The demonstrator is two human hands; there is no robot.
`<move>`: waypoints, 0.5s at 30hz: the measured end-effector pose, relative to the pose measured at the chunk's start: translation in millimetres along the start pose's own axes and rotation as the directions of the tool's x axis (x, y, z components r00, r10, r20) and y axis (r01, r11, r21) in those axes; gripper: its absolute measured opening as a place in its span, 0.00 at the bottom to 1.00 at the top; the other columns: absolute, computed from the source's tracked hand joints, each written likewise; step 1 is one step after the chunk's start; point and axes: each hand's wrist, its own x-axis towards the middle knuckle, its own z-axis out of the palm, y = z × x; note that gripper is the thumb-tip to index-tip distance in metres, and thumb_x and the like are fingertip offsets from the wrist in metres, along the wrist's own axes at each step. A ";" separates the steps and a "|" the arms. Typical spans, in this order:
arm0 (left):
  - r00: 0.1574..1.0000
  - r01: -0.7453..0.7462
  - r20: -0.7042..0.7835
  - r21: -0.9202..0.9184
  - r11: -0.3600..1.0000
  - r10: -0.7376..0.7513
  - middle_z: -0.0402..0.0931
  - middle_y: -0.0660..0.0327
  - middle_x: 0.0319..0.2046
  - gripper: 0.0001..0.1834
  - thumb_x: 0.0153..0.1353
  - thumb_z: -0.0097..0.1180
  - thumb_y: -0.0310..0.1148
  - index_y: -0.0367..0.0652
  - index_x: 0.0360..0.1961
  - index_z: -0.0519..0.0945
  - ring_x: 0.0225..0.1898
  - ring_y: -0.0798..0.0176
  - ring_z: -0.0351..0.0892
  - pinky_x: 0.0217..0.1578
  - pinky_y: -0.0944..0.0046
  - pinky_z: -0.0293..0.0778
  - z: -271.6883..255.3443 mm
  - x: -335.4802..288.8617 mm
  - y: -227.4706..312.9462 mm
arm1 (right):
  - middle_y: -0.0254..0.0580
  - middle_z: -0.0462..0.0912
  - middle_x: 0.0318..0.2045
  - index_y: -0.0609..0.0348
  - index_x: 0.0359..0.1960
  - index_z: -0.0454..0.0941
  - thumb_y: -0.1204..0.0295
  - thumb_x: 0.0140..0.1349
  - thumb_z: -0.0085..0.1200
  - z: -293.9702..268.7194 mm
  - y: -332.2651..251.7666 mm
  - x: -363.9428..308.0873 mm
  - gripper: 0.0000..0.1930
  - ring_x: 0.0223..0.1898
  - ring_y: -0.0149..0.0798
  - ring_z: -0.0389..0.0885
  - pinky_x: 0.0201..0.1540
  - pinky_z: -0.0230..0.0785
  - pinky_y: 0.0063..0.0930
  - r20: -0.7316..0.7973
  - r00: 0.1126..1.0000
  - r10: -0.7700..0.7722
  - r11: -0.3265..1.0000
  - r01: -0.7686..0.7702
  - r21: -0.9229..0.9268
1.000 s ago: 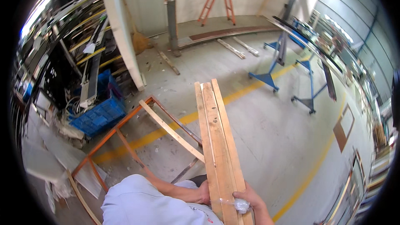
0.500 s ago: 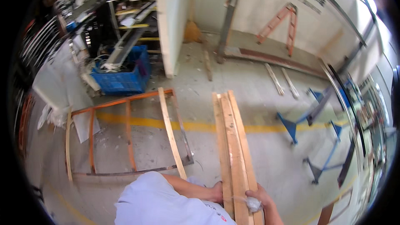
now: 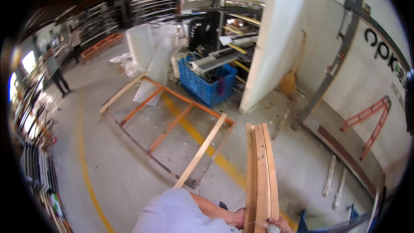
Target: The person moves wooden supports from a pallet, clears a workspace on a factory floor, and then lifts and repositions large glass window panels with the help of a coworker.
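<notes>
Wooden strips (image 3: pixel 261 172) stand out in a bundle, far end unsupported, above the floor (image 3: pixel 129 181). The person's left hand (image 3: pixel 240 218) grips their left edge; the right hand (image 3: pixel 280 224) clasps the right, beside clear plastic (image 3: pixel 273 229). Even pressure from both sides should stop slipping; slow turns would best clear the orange-edged frame (image 3: pixel 185 99) and blue crate (image 3: pixel 196 83).

Soft light, glare at left window (image 3: pixel 29 61), dim upper left, slight blur, curved edges
</notes>
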 end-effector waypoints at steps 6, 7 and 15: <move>0.995 -0.102 -0.023 -0.119 0.988 0.100 0.71 0.51 0.56 0.27 0.66 0.29 0.45 0.40 0.58 0.68 0.56 0.51 0.70 0.57 0.51 0.65 90.1 49.4 41.1 | 0.42 0.79 0.22 0.62 0.46 0.69 0.67 0.59 0.58 -83.1 -106.8 67.3 0.18 0.13 0.33 0.75 0.12 0.69 0.26 0.178 0.984 -0.025 0.993 0.046 -0.112; 0.993 -0.116 -0.021 -0.149 0.982 0.115 0.71 0.51 0.56 0.27 0.66 0.29 0.45 0.40 0.58 0.68 0.56 0.51 0.70 0.57 0.51 0.65 99.8 67.5 52.0 | 0.43 0.79 0.24 0.63 0.47 0.68 0.68 0.58 0.59 -95.9 -125.6 81.6 0.19 0.14 0.34 0.76 0.13 0.71 0.26 0.202 0.979 0.005 0.993 0.020 -0.120; 0.982 -0.172 0.016 -0.299 0.939 0.186 0.71 0.51 0.56 0.28 0.66 0.29 0.46 0.41 0.58 0.69 0.56 0.51 0.70 0.56 0.51 0.66 221.5 179.4 187.4 | 0.49 0.79 0.38 0.68 0.52 0.63 0.65 0.55 0.62 -191.1 -308.3 224.5 0.29 0.26 0.40 0.80 0.23 0.79 0.33 0.298 0.954 0.018 0.970 0.056 -0.238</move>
